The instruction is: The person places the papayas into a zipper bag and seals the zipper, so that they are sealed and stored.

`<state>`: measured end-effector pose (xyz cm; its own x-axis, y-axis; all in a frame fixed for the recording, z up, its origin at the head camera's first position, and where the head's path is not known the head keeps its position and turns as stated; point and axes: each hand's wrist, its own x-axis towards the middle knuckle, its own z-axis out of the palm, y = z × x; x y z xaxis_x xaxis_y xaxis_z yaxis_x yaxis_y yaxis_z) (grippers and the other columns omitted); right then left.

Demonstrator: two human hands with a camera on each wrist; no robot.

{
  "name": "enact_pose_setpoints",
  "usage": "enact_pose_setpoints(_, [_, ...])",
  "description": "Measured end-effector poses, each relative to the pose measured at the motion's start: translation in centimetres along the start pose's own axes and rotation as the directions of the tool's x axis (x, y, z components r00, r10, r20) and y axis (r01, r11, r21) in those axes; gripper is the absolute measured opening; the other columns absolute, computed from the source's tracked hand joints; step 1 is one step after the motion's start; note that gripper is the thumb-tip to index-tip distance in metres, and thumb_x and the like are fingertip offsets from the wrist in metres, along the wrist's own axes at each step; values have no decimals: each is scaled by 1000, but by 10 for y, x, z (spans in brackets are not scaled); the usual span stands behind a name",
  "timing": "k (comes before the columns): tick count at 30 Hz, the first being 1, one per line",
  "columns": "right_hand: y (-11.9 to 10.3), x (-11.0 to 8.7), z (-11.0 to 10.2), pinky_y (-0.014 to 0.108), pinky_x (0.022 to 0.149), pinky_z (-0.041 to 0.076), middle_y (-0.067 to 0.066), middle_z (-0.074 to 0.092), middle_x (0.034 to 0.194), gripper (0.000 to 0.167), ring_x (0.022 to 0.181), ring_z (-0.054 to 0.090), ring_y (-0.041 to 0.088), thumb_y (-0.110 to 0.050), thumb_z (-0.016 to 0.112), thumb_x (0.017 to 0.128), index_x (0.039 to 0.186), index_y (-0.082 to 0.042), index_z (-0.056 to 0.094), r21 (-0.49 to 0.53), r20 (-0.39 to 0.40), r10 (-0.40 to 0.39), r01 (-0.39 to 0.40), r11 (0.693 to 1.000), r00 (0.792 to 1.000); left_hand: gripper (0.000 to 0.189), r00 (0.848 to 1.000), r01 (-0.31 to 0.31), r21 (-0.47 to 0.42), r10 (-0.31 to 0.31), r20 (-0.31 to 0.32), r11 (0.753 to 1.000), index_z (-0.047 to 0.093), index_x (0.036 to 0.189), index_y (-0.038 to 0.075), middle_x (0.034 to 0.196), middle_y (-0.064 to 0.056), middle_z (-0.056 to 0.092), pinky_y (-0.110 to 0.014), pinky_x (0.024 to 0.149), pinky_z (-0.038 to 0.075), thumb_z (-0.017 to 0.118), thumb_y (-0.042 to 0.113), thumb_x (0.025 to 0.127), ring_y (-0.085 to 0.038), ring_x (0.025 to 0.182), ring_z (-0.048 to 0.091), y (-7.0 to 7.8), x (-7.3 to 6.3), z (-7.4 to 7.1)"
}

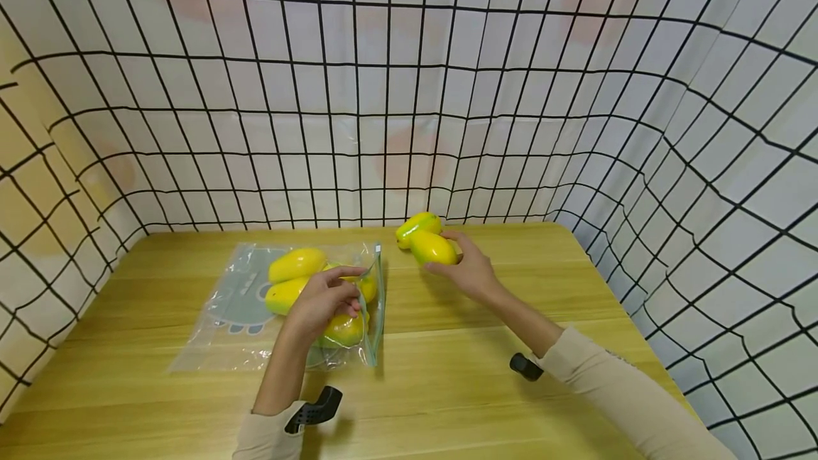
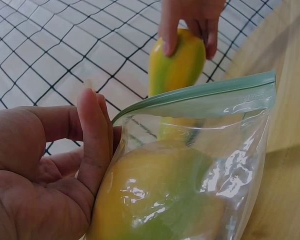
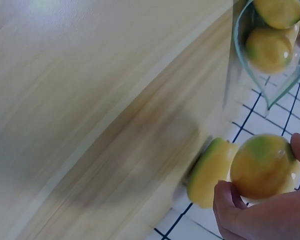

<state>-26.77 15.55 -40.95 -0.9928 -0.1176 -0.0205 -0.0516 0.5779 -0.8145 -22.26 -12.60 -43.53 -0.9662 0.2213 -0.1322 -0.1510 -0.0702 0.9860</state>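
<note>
Pinching the rim of the clear zip bag (image 1: 236, 293): my remote left hand (image 1: 318, 300); inside bag: several yellow-green fruits (image 1: 297, 264); right of bag: my right hand (image 1: 471, 270), thumb and fingers gripping one fruit (image 1: 431, 247); likewise right of bag: second fruit (image 1: 417, 223)

Two arms stretched forward, light tan sleeves (image 1: 607, 382) ending short of both bare wrists, left arm (image 1: 282, 368) pointing nearly straight ahead, left hand (image 1: 322, 302) pinching with bent fingers, right arm (image 1: 527, 318) slanting inward, right hand (image 1: 471, 270) a bit farther out, thumb and fingers curved in a grip, hands well apart
</note>
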Motion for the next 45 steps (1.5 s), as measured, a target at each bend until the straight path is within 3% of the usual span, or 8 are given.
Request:
enact_pose_setpoints(11, [-9, -9, 7, 36, 82, 55, 13, 59, 138, 73, 109, 63, 30, -38, 82, 83, 147, -23, 50, -24, 107, -2, 5, 1000, 994, 44, 1000, 4, 1, -4, 1, 1000, 54, 139, -5, 76, -8, 62, -19, 56, 57, 54, -5, 95, -12, 58, 60, 1, 1, 1])
enact_pose_setpoints(21, [-13, -11, 12, 41, 88, 53, 10, 55, 143, 75, 113, 60, 29, -37, 84, 81, 147, -24, 50, -75, 219, 47, -31, 997, 975, 44, 1000, 6, -6, -6, 9, 1000, 54, 139, -5, 76, -7, 62, -19, 56, 57, 53, -5, 95, -12, 59, 60, 1, 1, 1])
enact_pose_setpoints(31, [-9, -9, 12, 36, 87, 54, 8, 49, 150, 74, 106, 61, 24, -36, 84, 80, 146, -24, 52, -24, 338, 58, -53, 998, 939, 46, 1000, 4, -3, -4, 7, 1000, 52, 140, -8, 76, -7, 61, -18, 56, 56, 53, -5, 95, -10, 58, 60, 1, 0, 1])
enact_pose_setpoints(36, [-8, -10, 10, 42, 93, 57, 10, 49, 148, 75, 105, 63, 22, -33, 85, 81, 147, -21, 52, 24, 385, 58, -73, 997, 921, 45, 1000, 16, -6, -16, -10, 1000, 54, 139, -6, 77, -8, 60, -19, 55, 56, 54, -5, 94, -11, 57, 60, 3, 0, 2])
enact_pose_setpoints(45, [-6, -10, 9, 45, 95, 57, 9, 49, 148, 72, 106, 62, 23, -32, 83, 82, 147, -22, 53, 49, 414, 62, -90, 995, 908, 46, 1000, 19, 5, -19, -10, 1000, 54, 140, -6, 76, -9, 61, -19, 55, 57, 55, -4, 94, -12, 57, 60, 2, -1, 2])
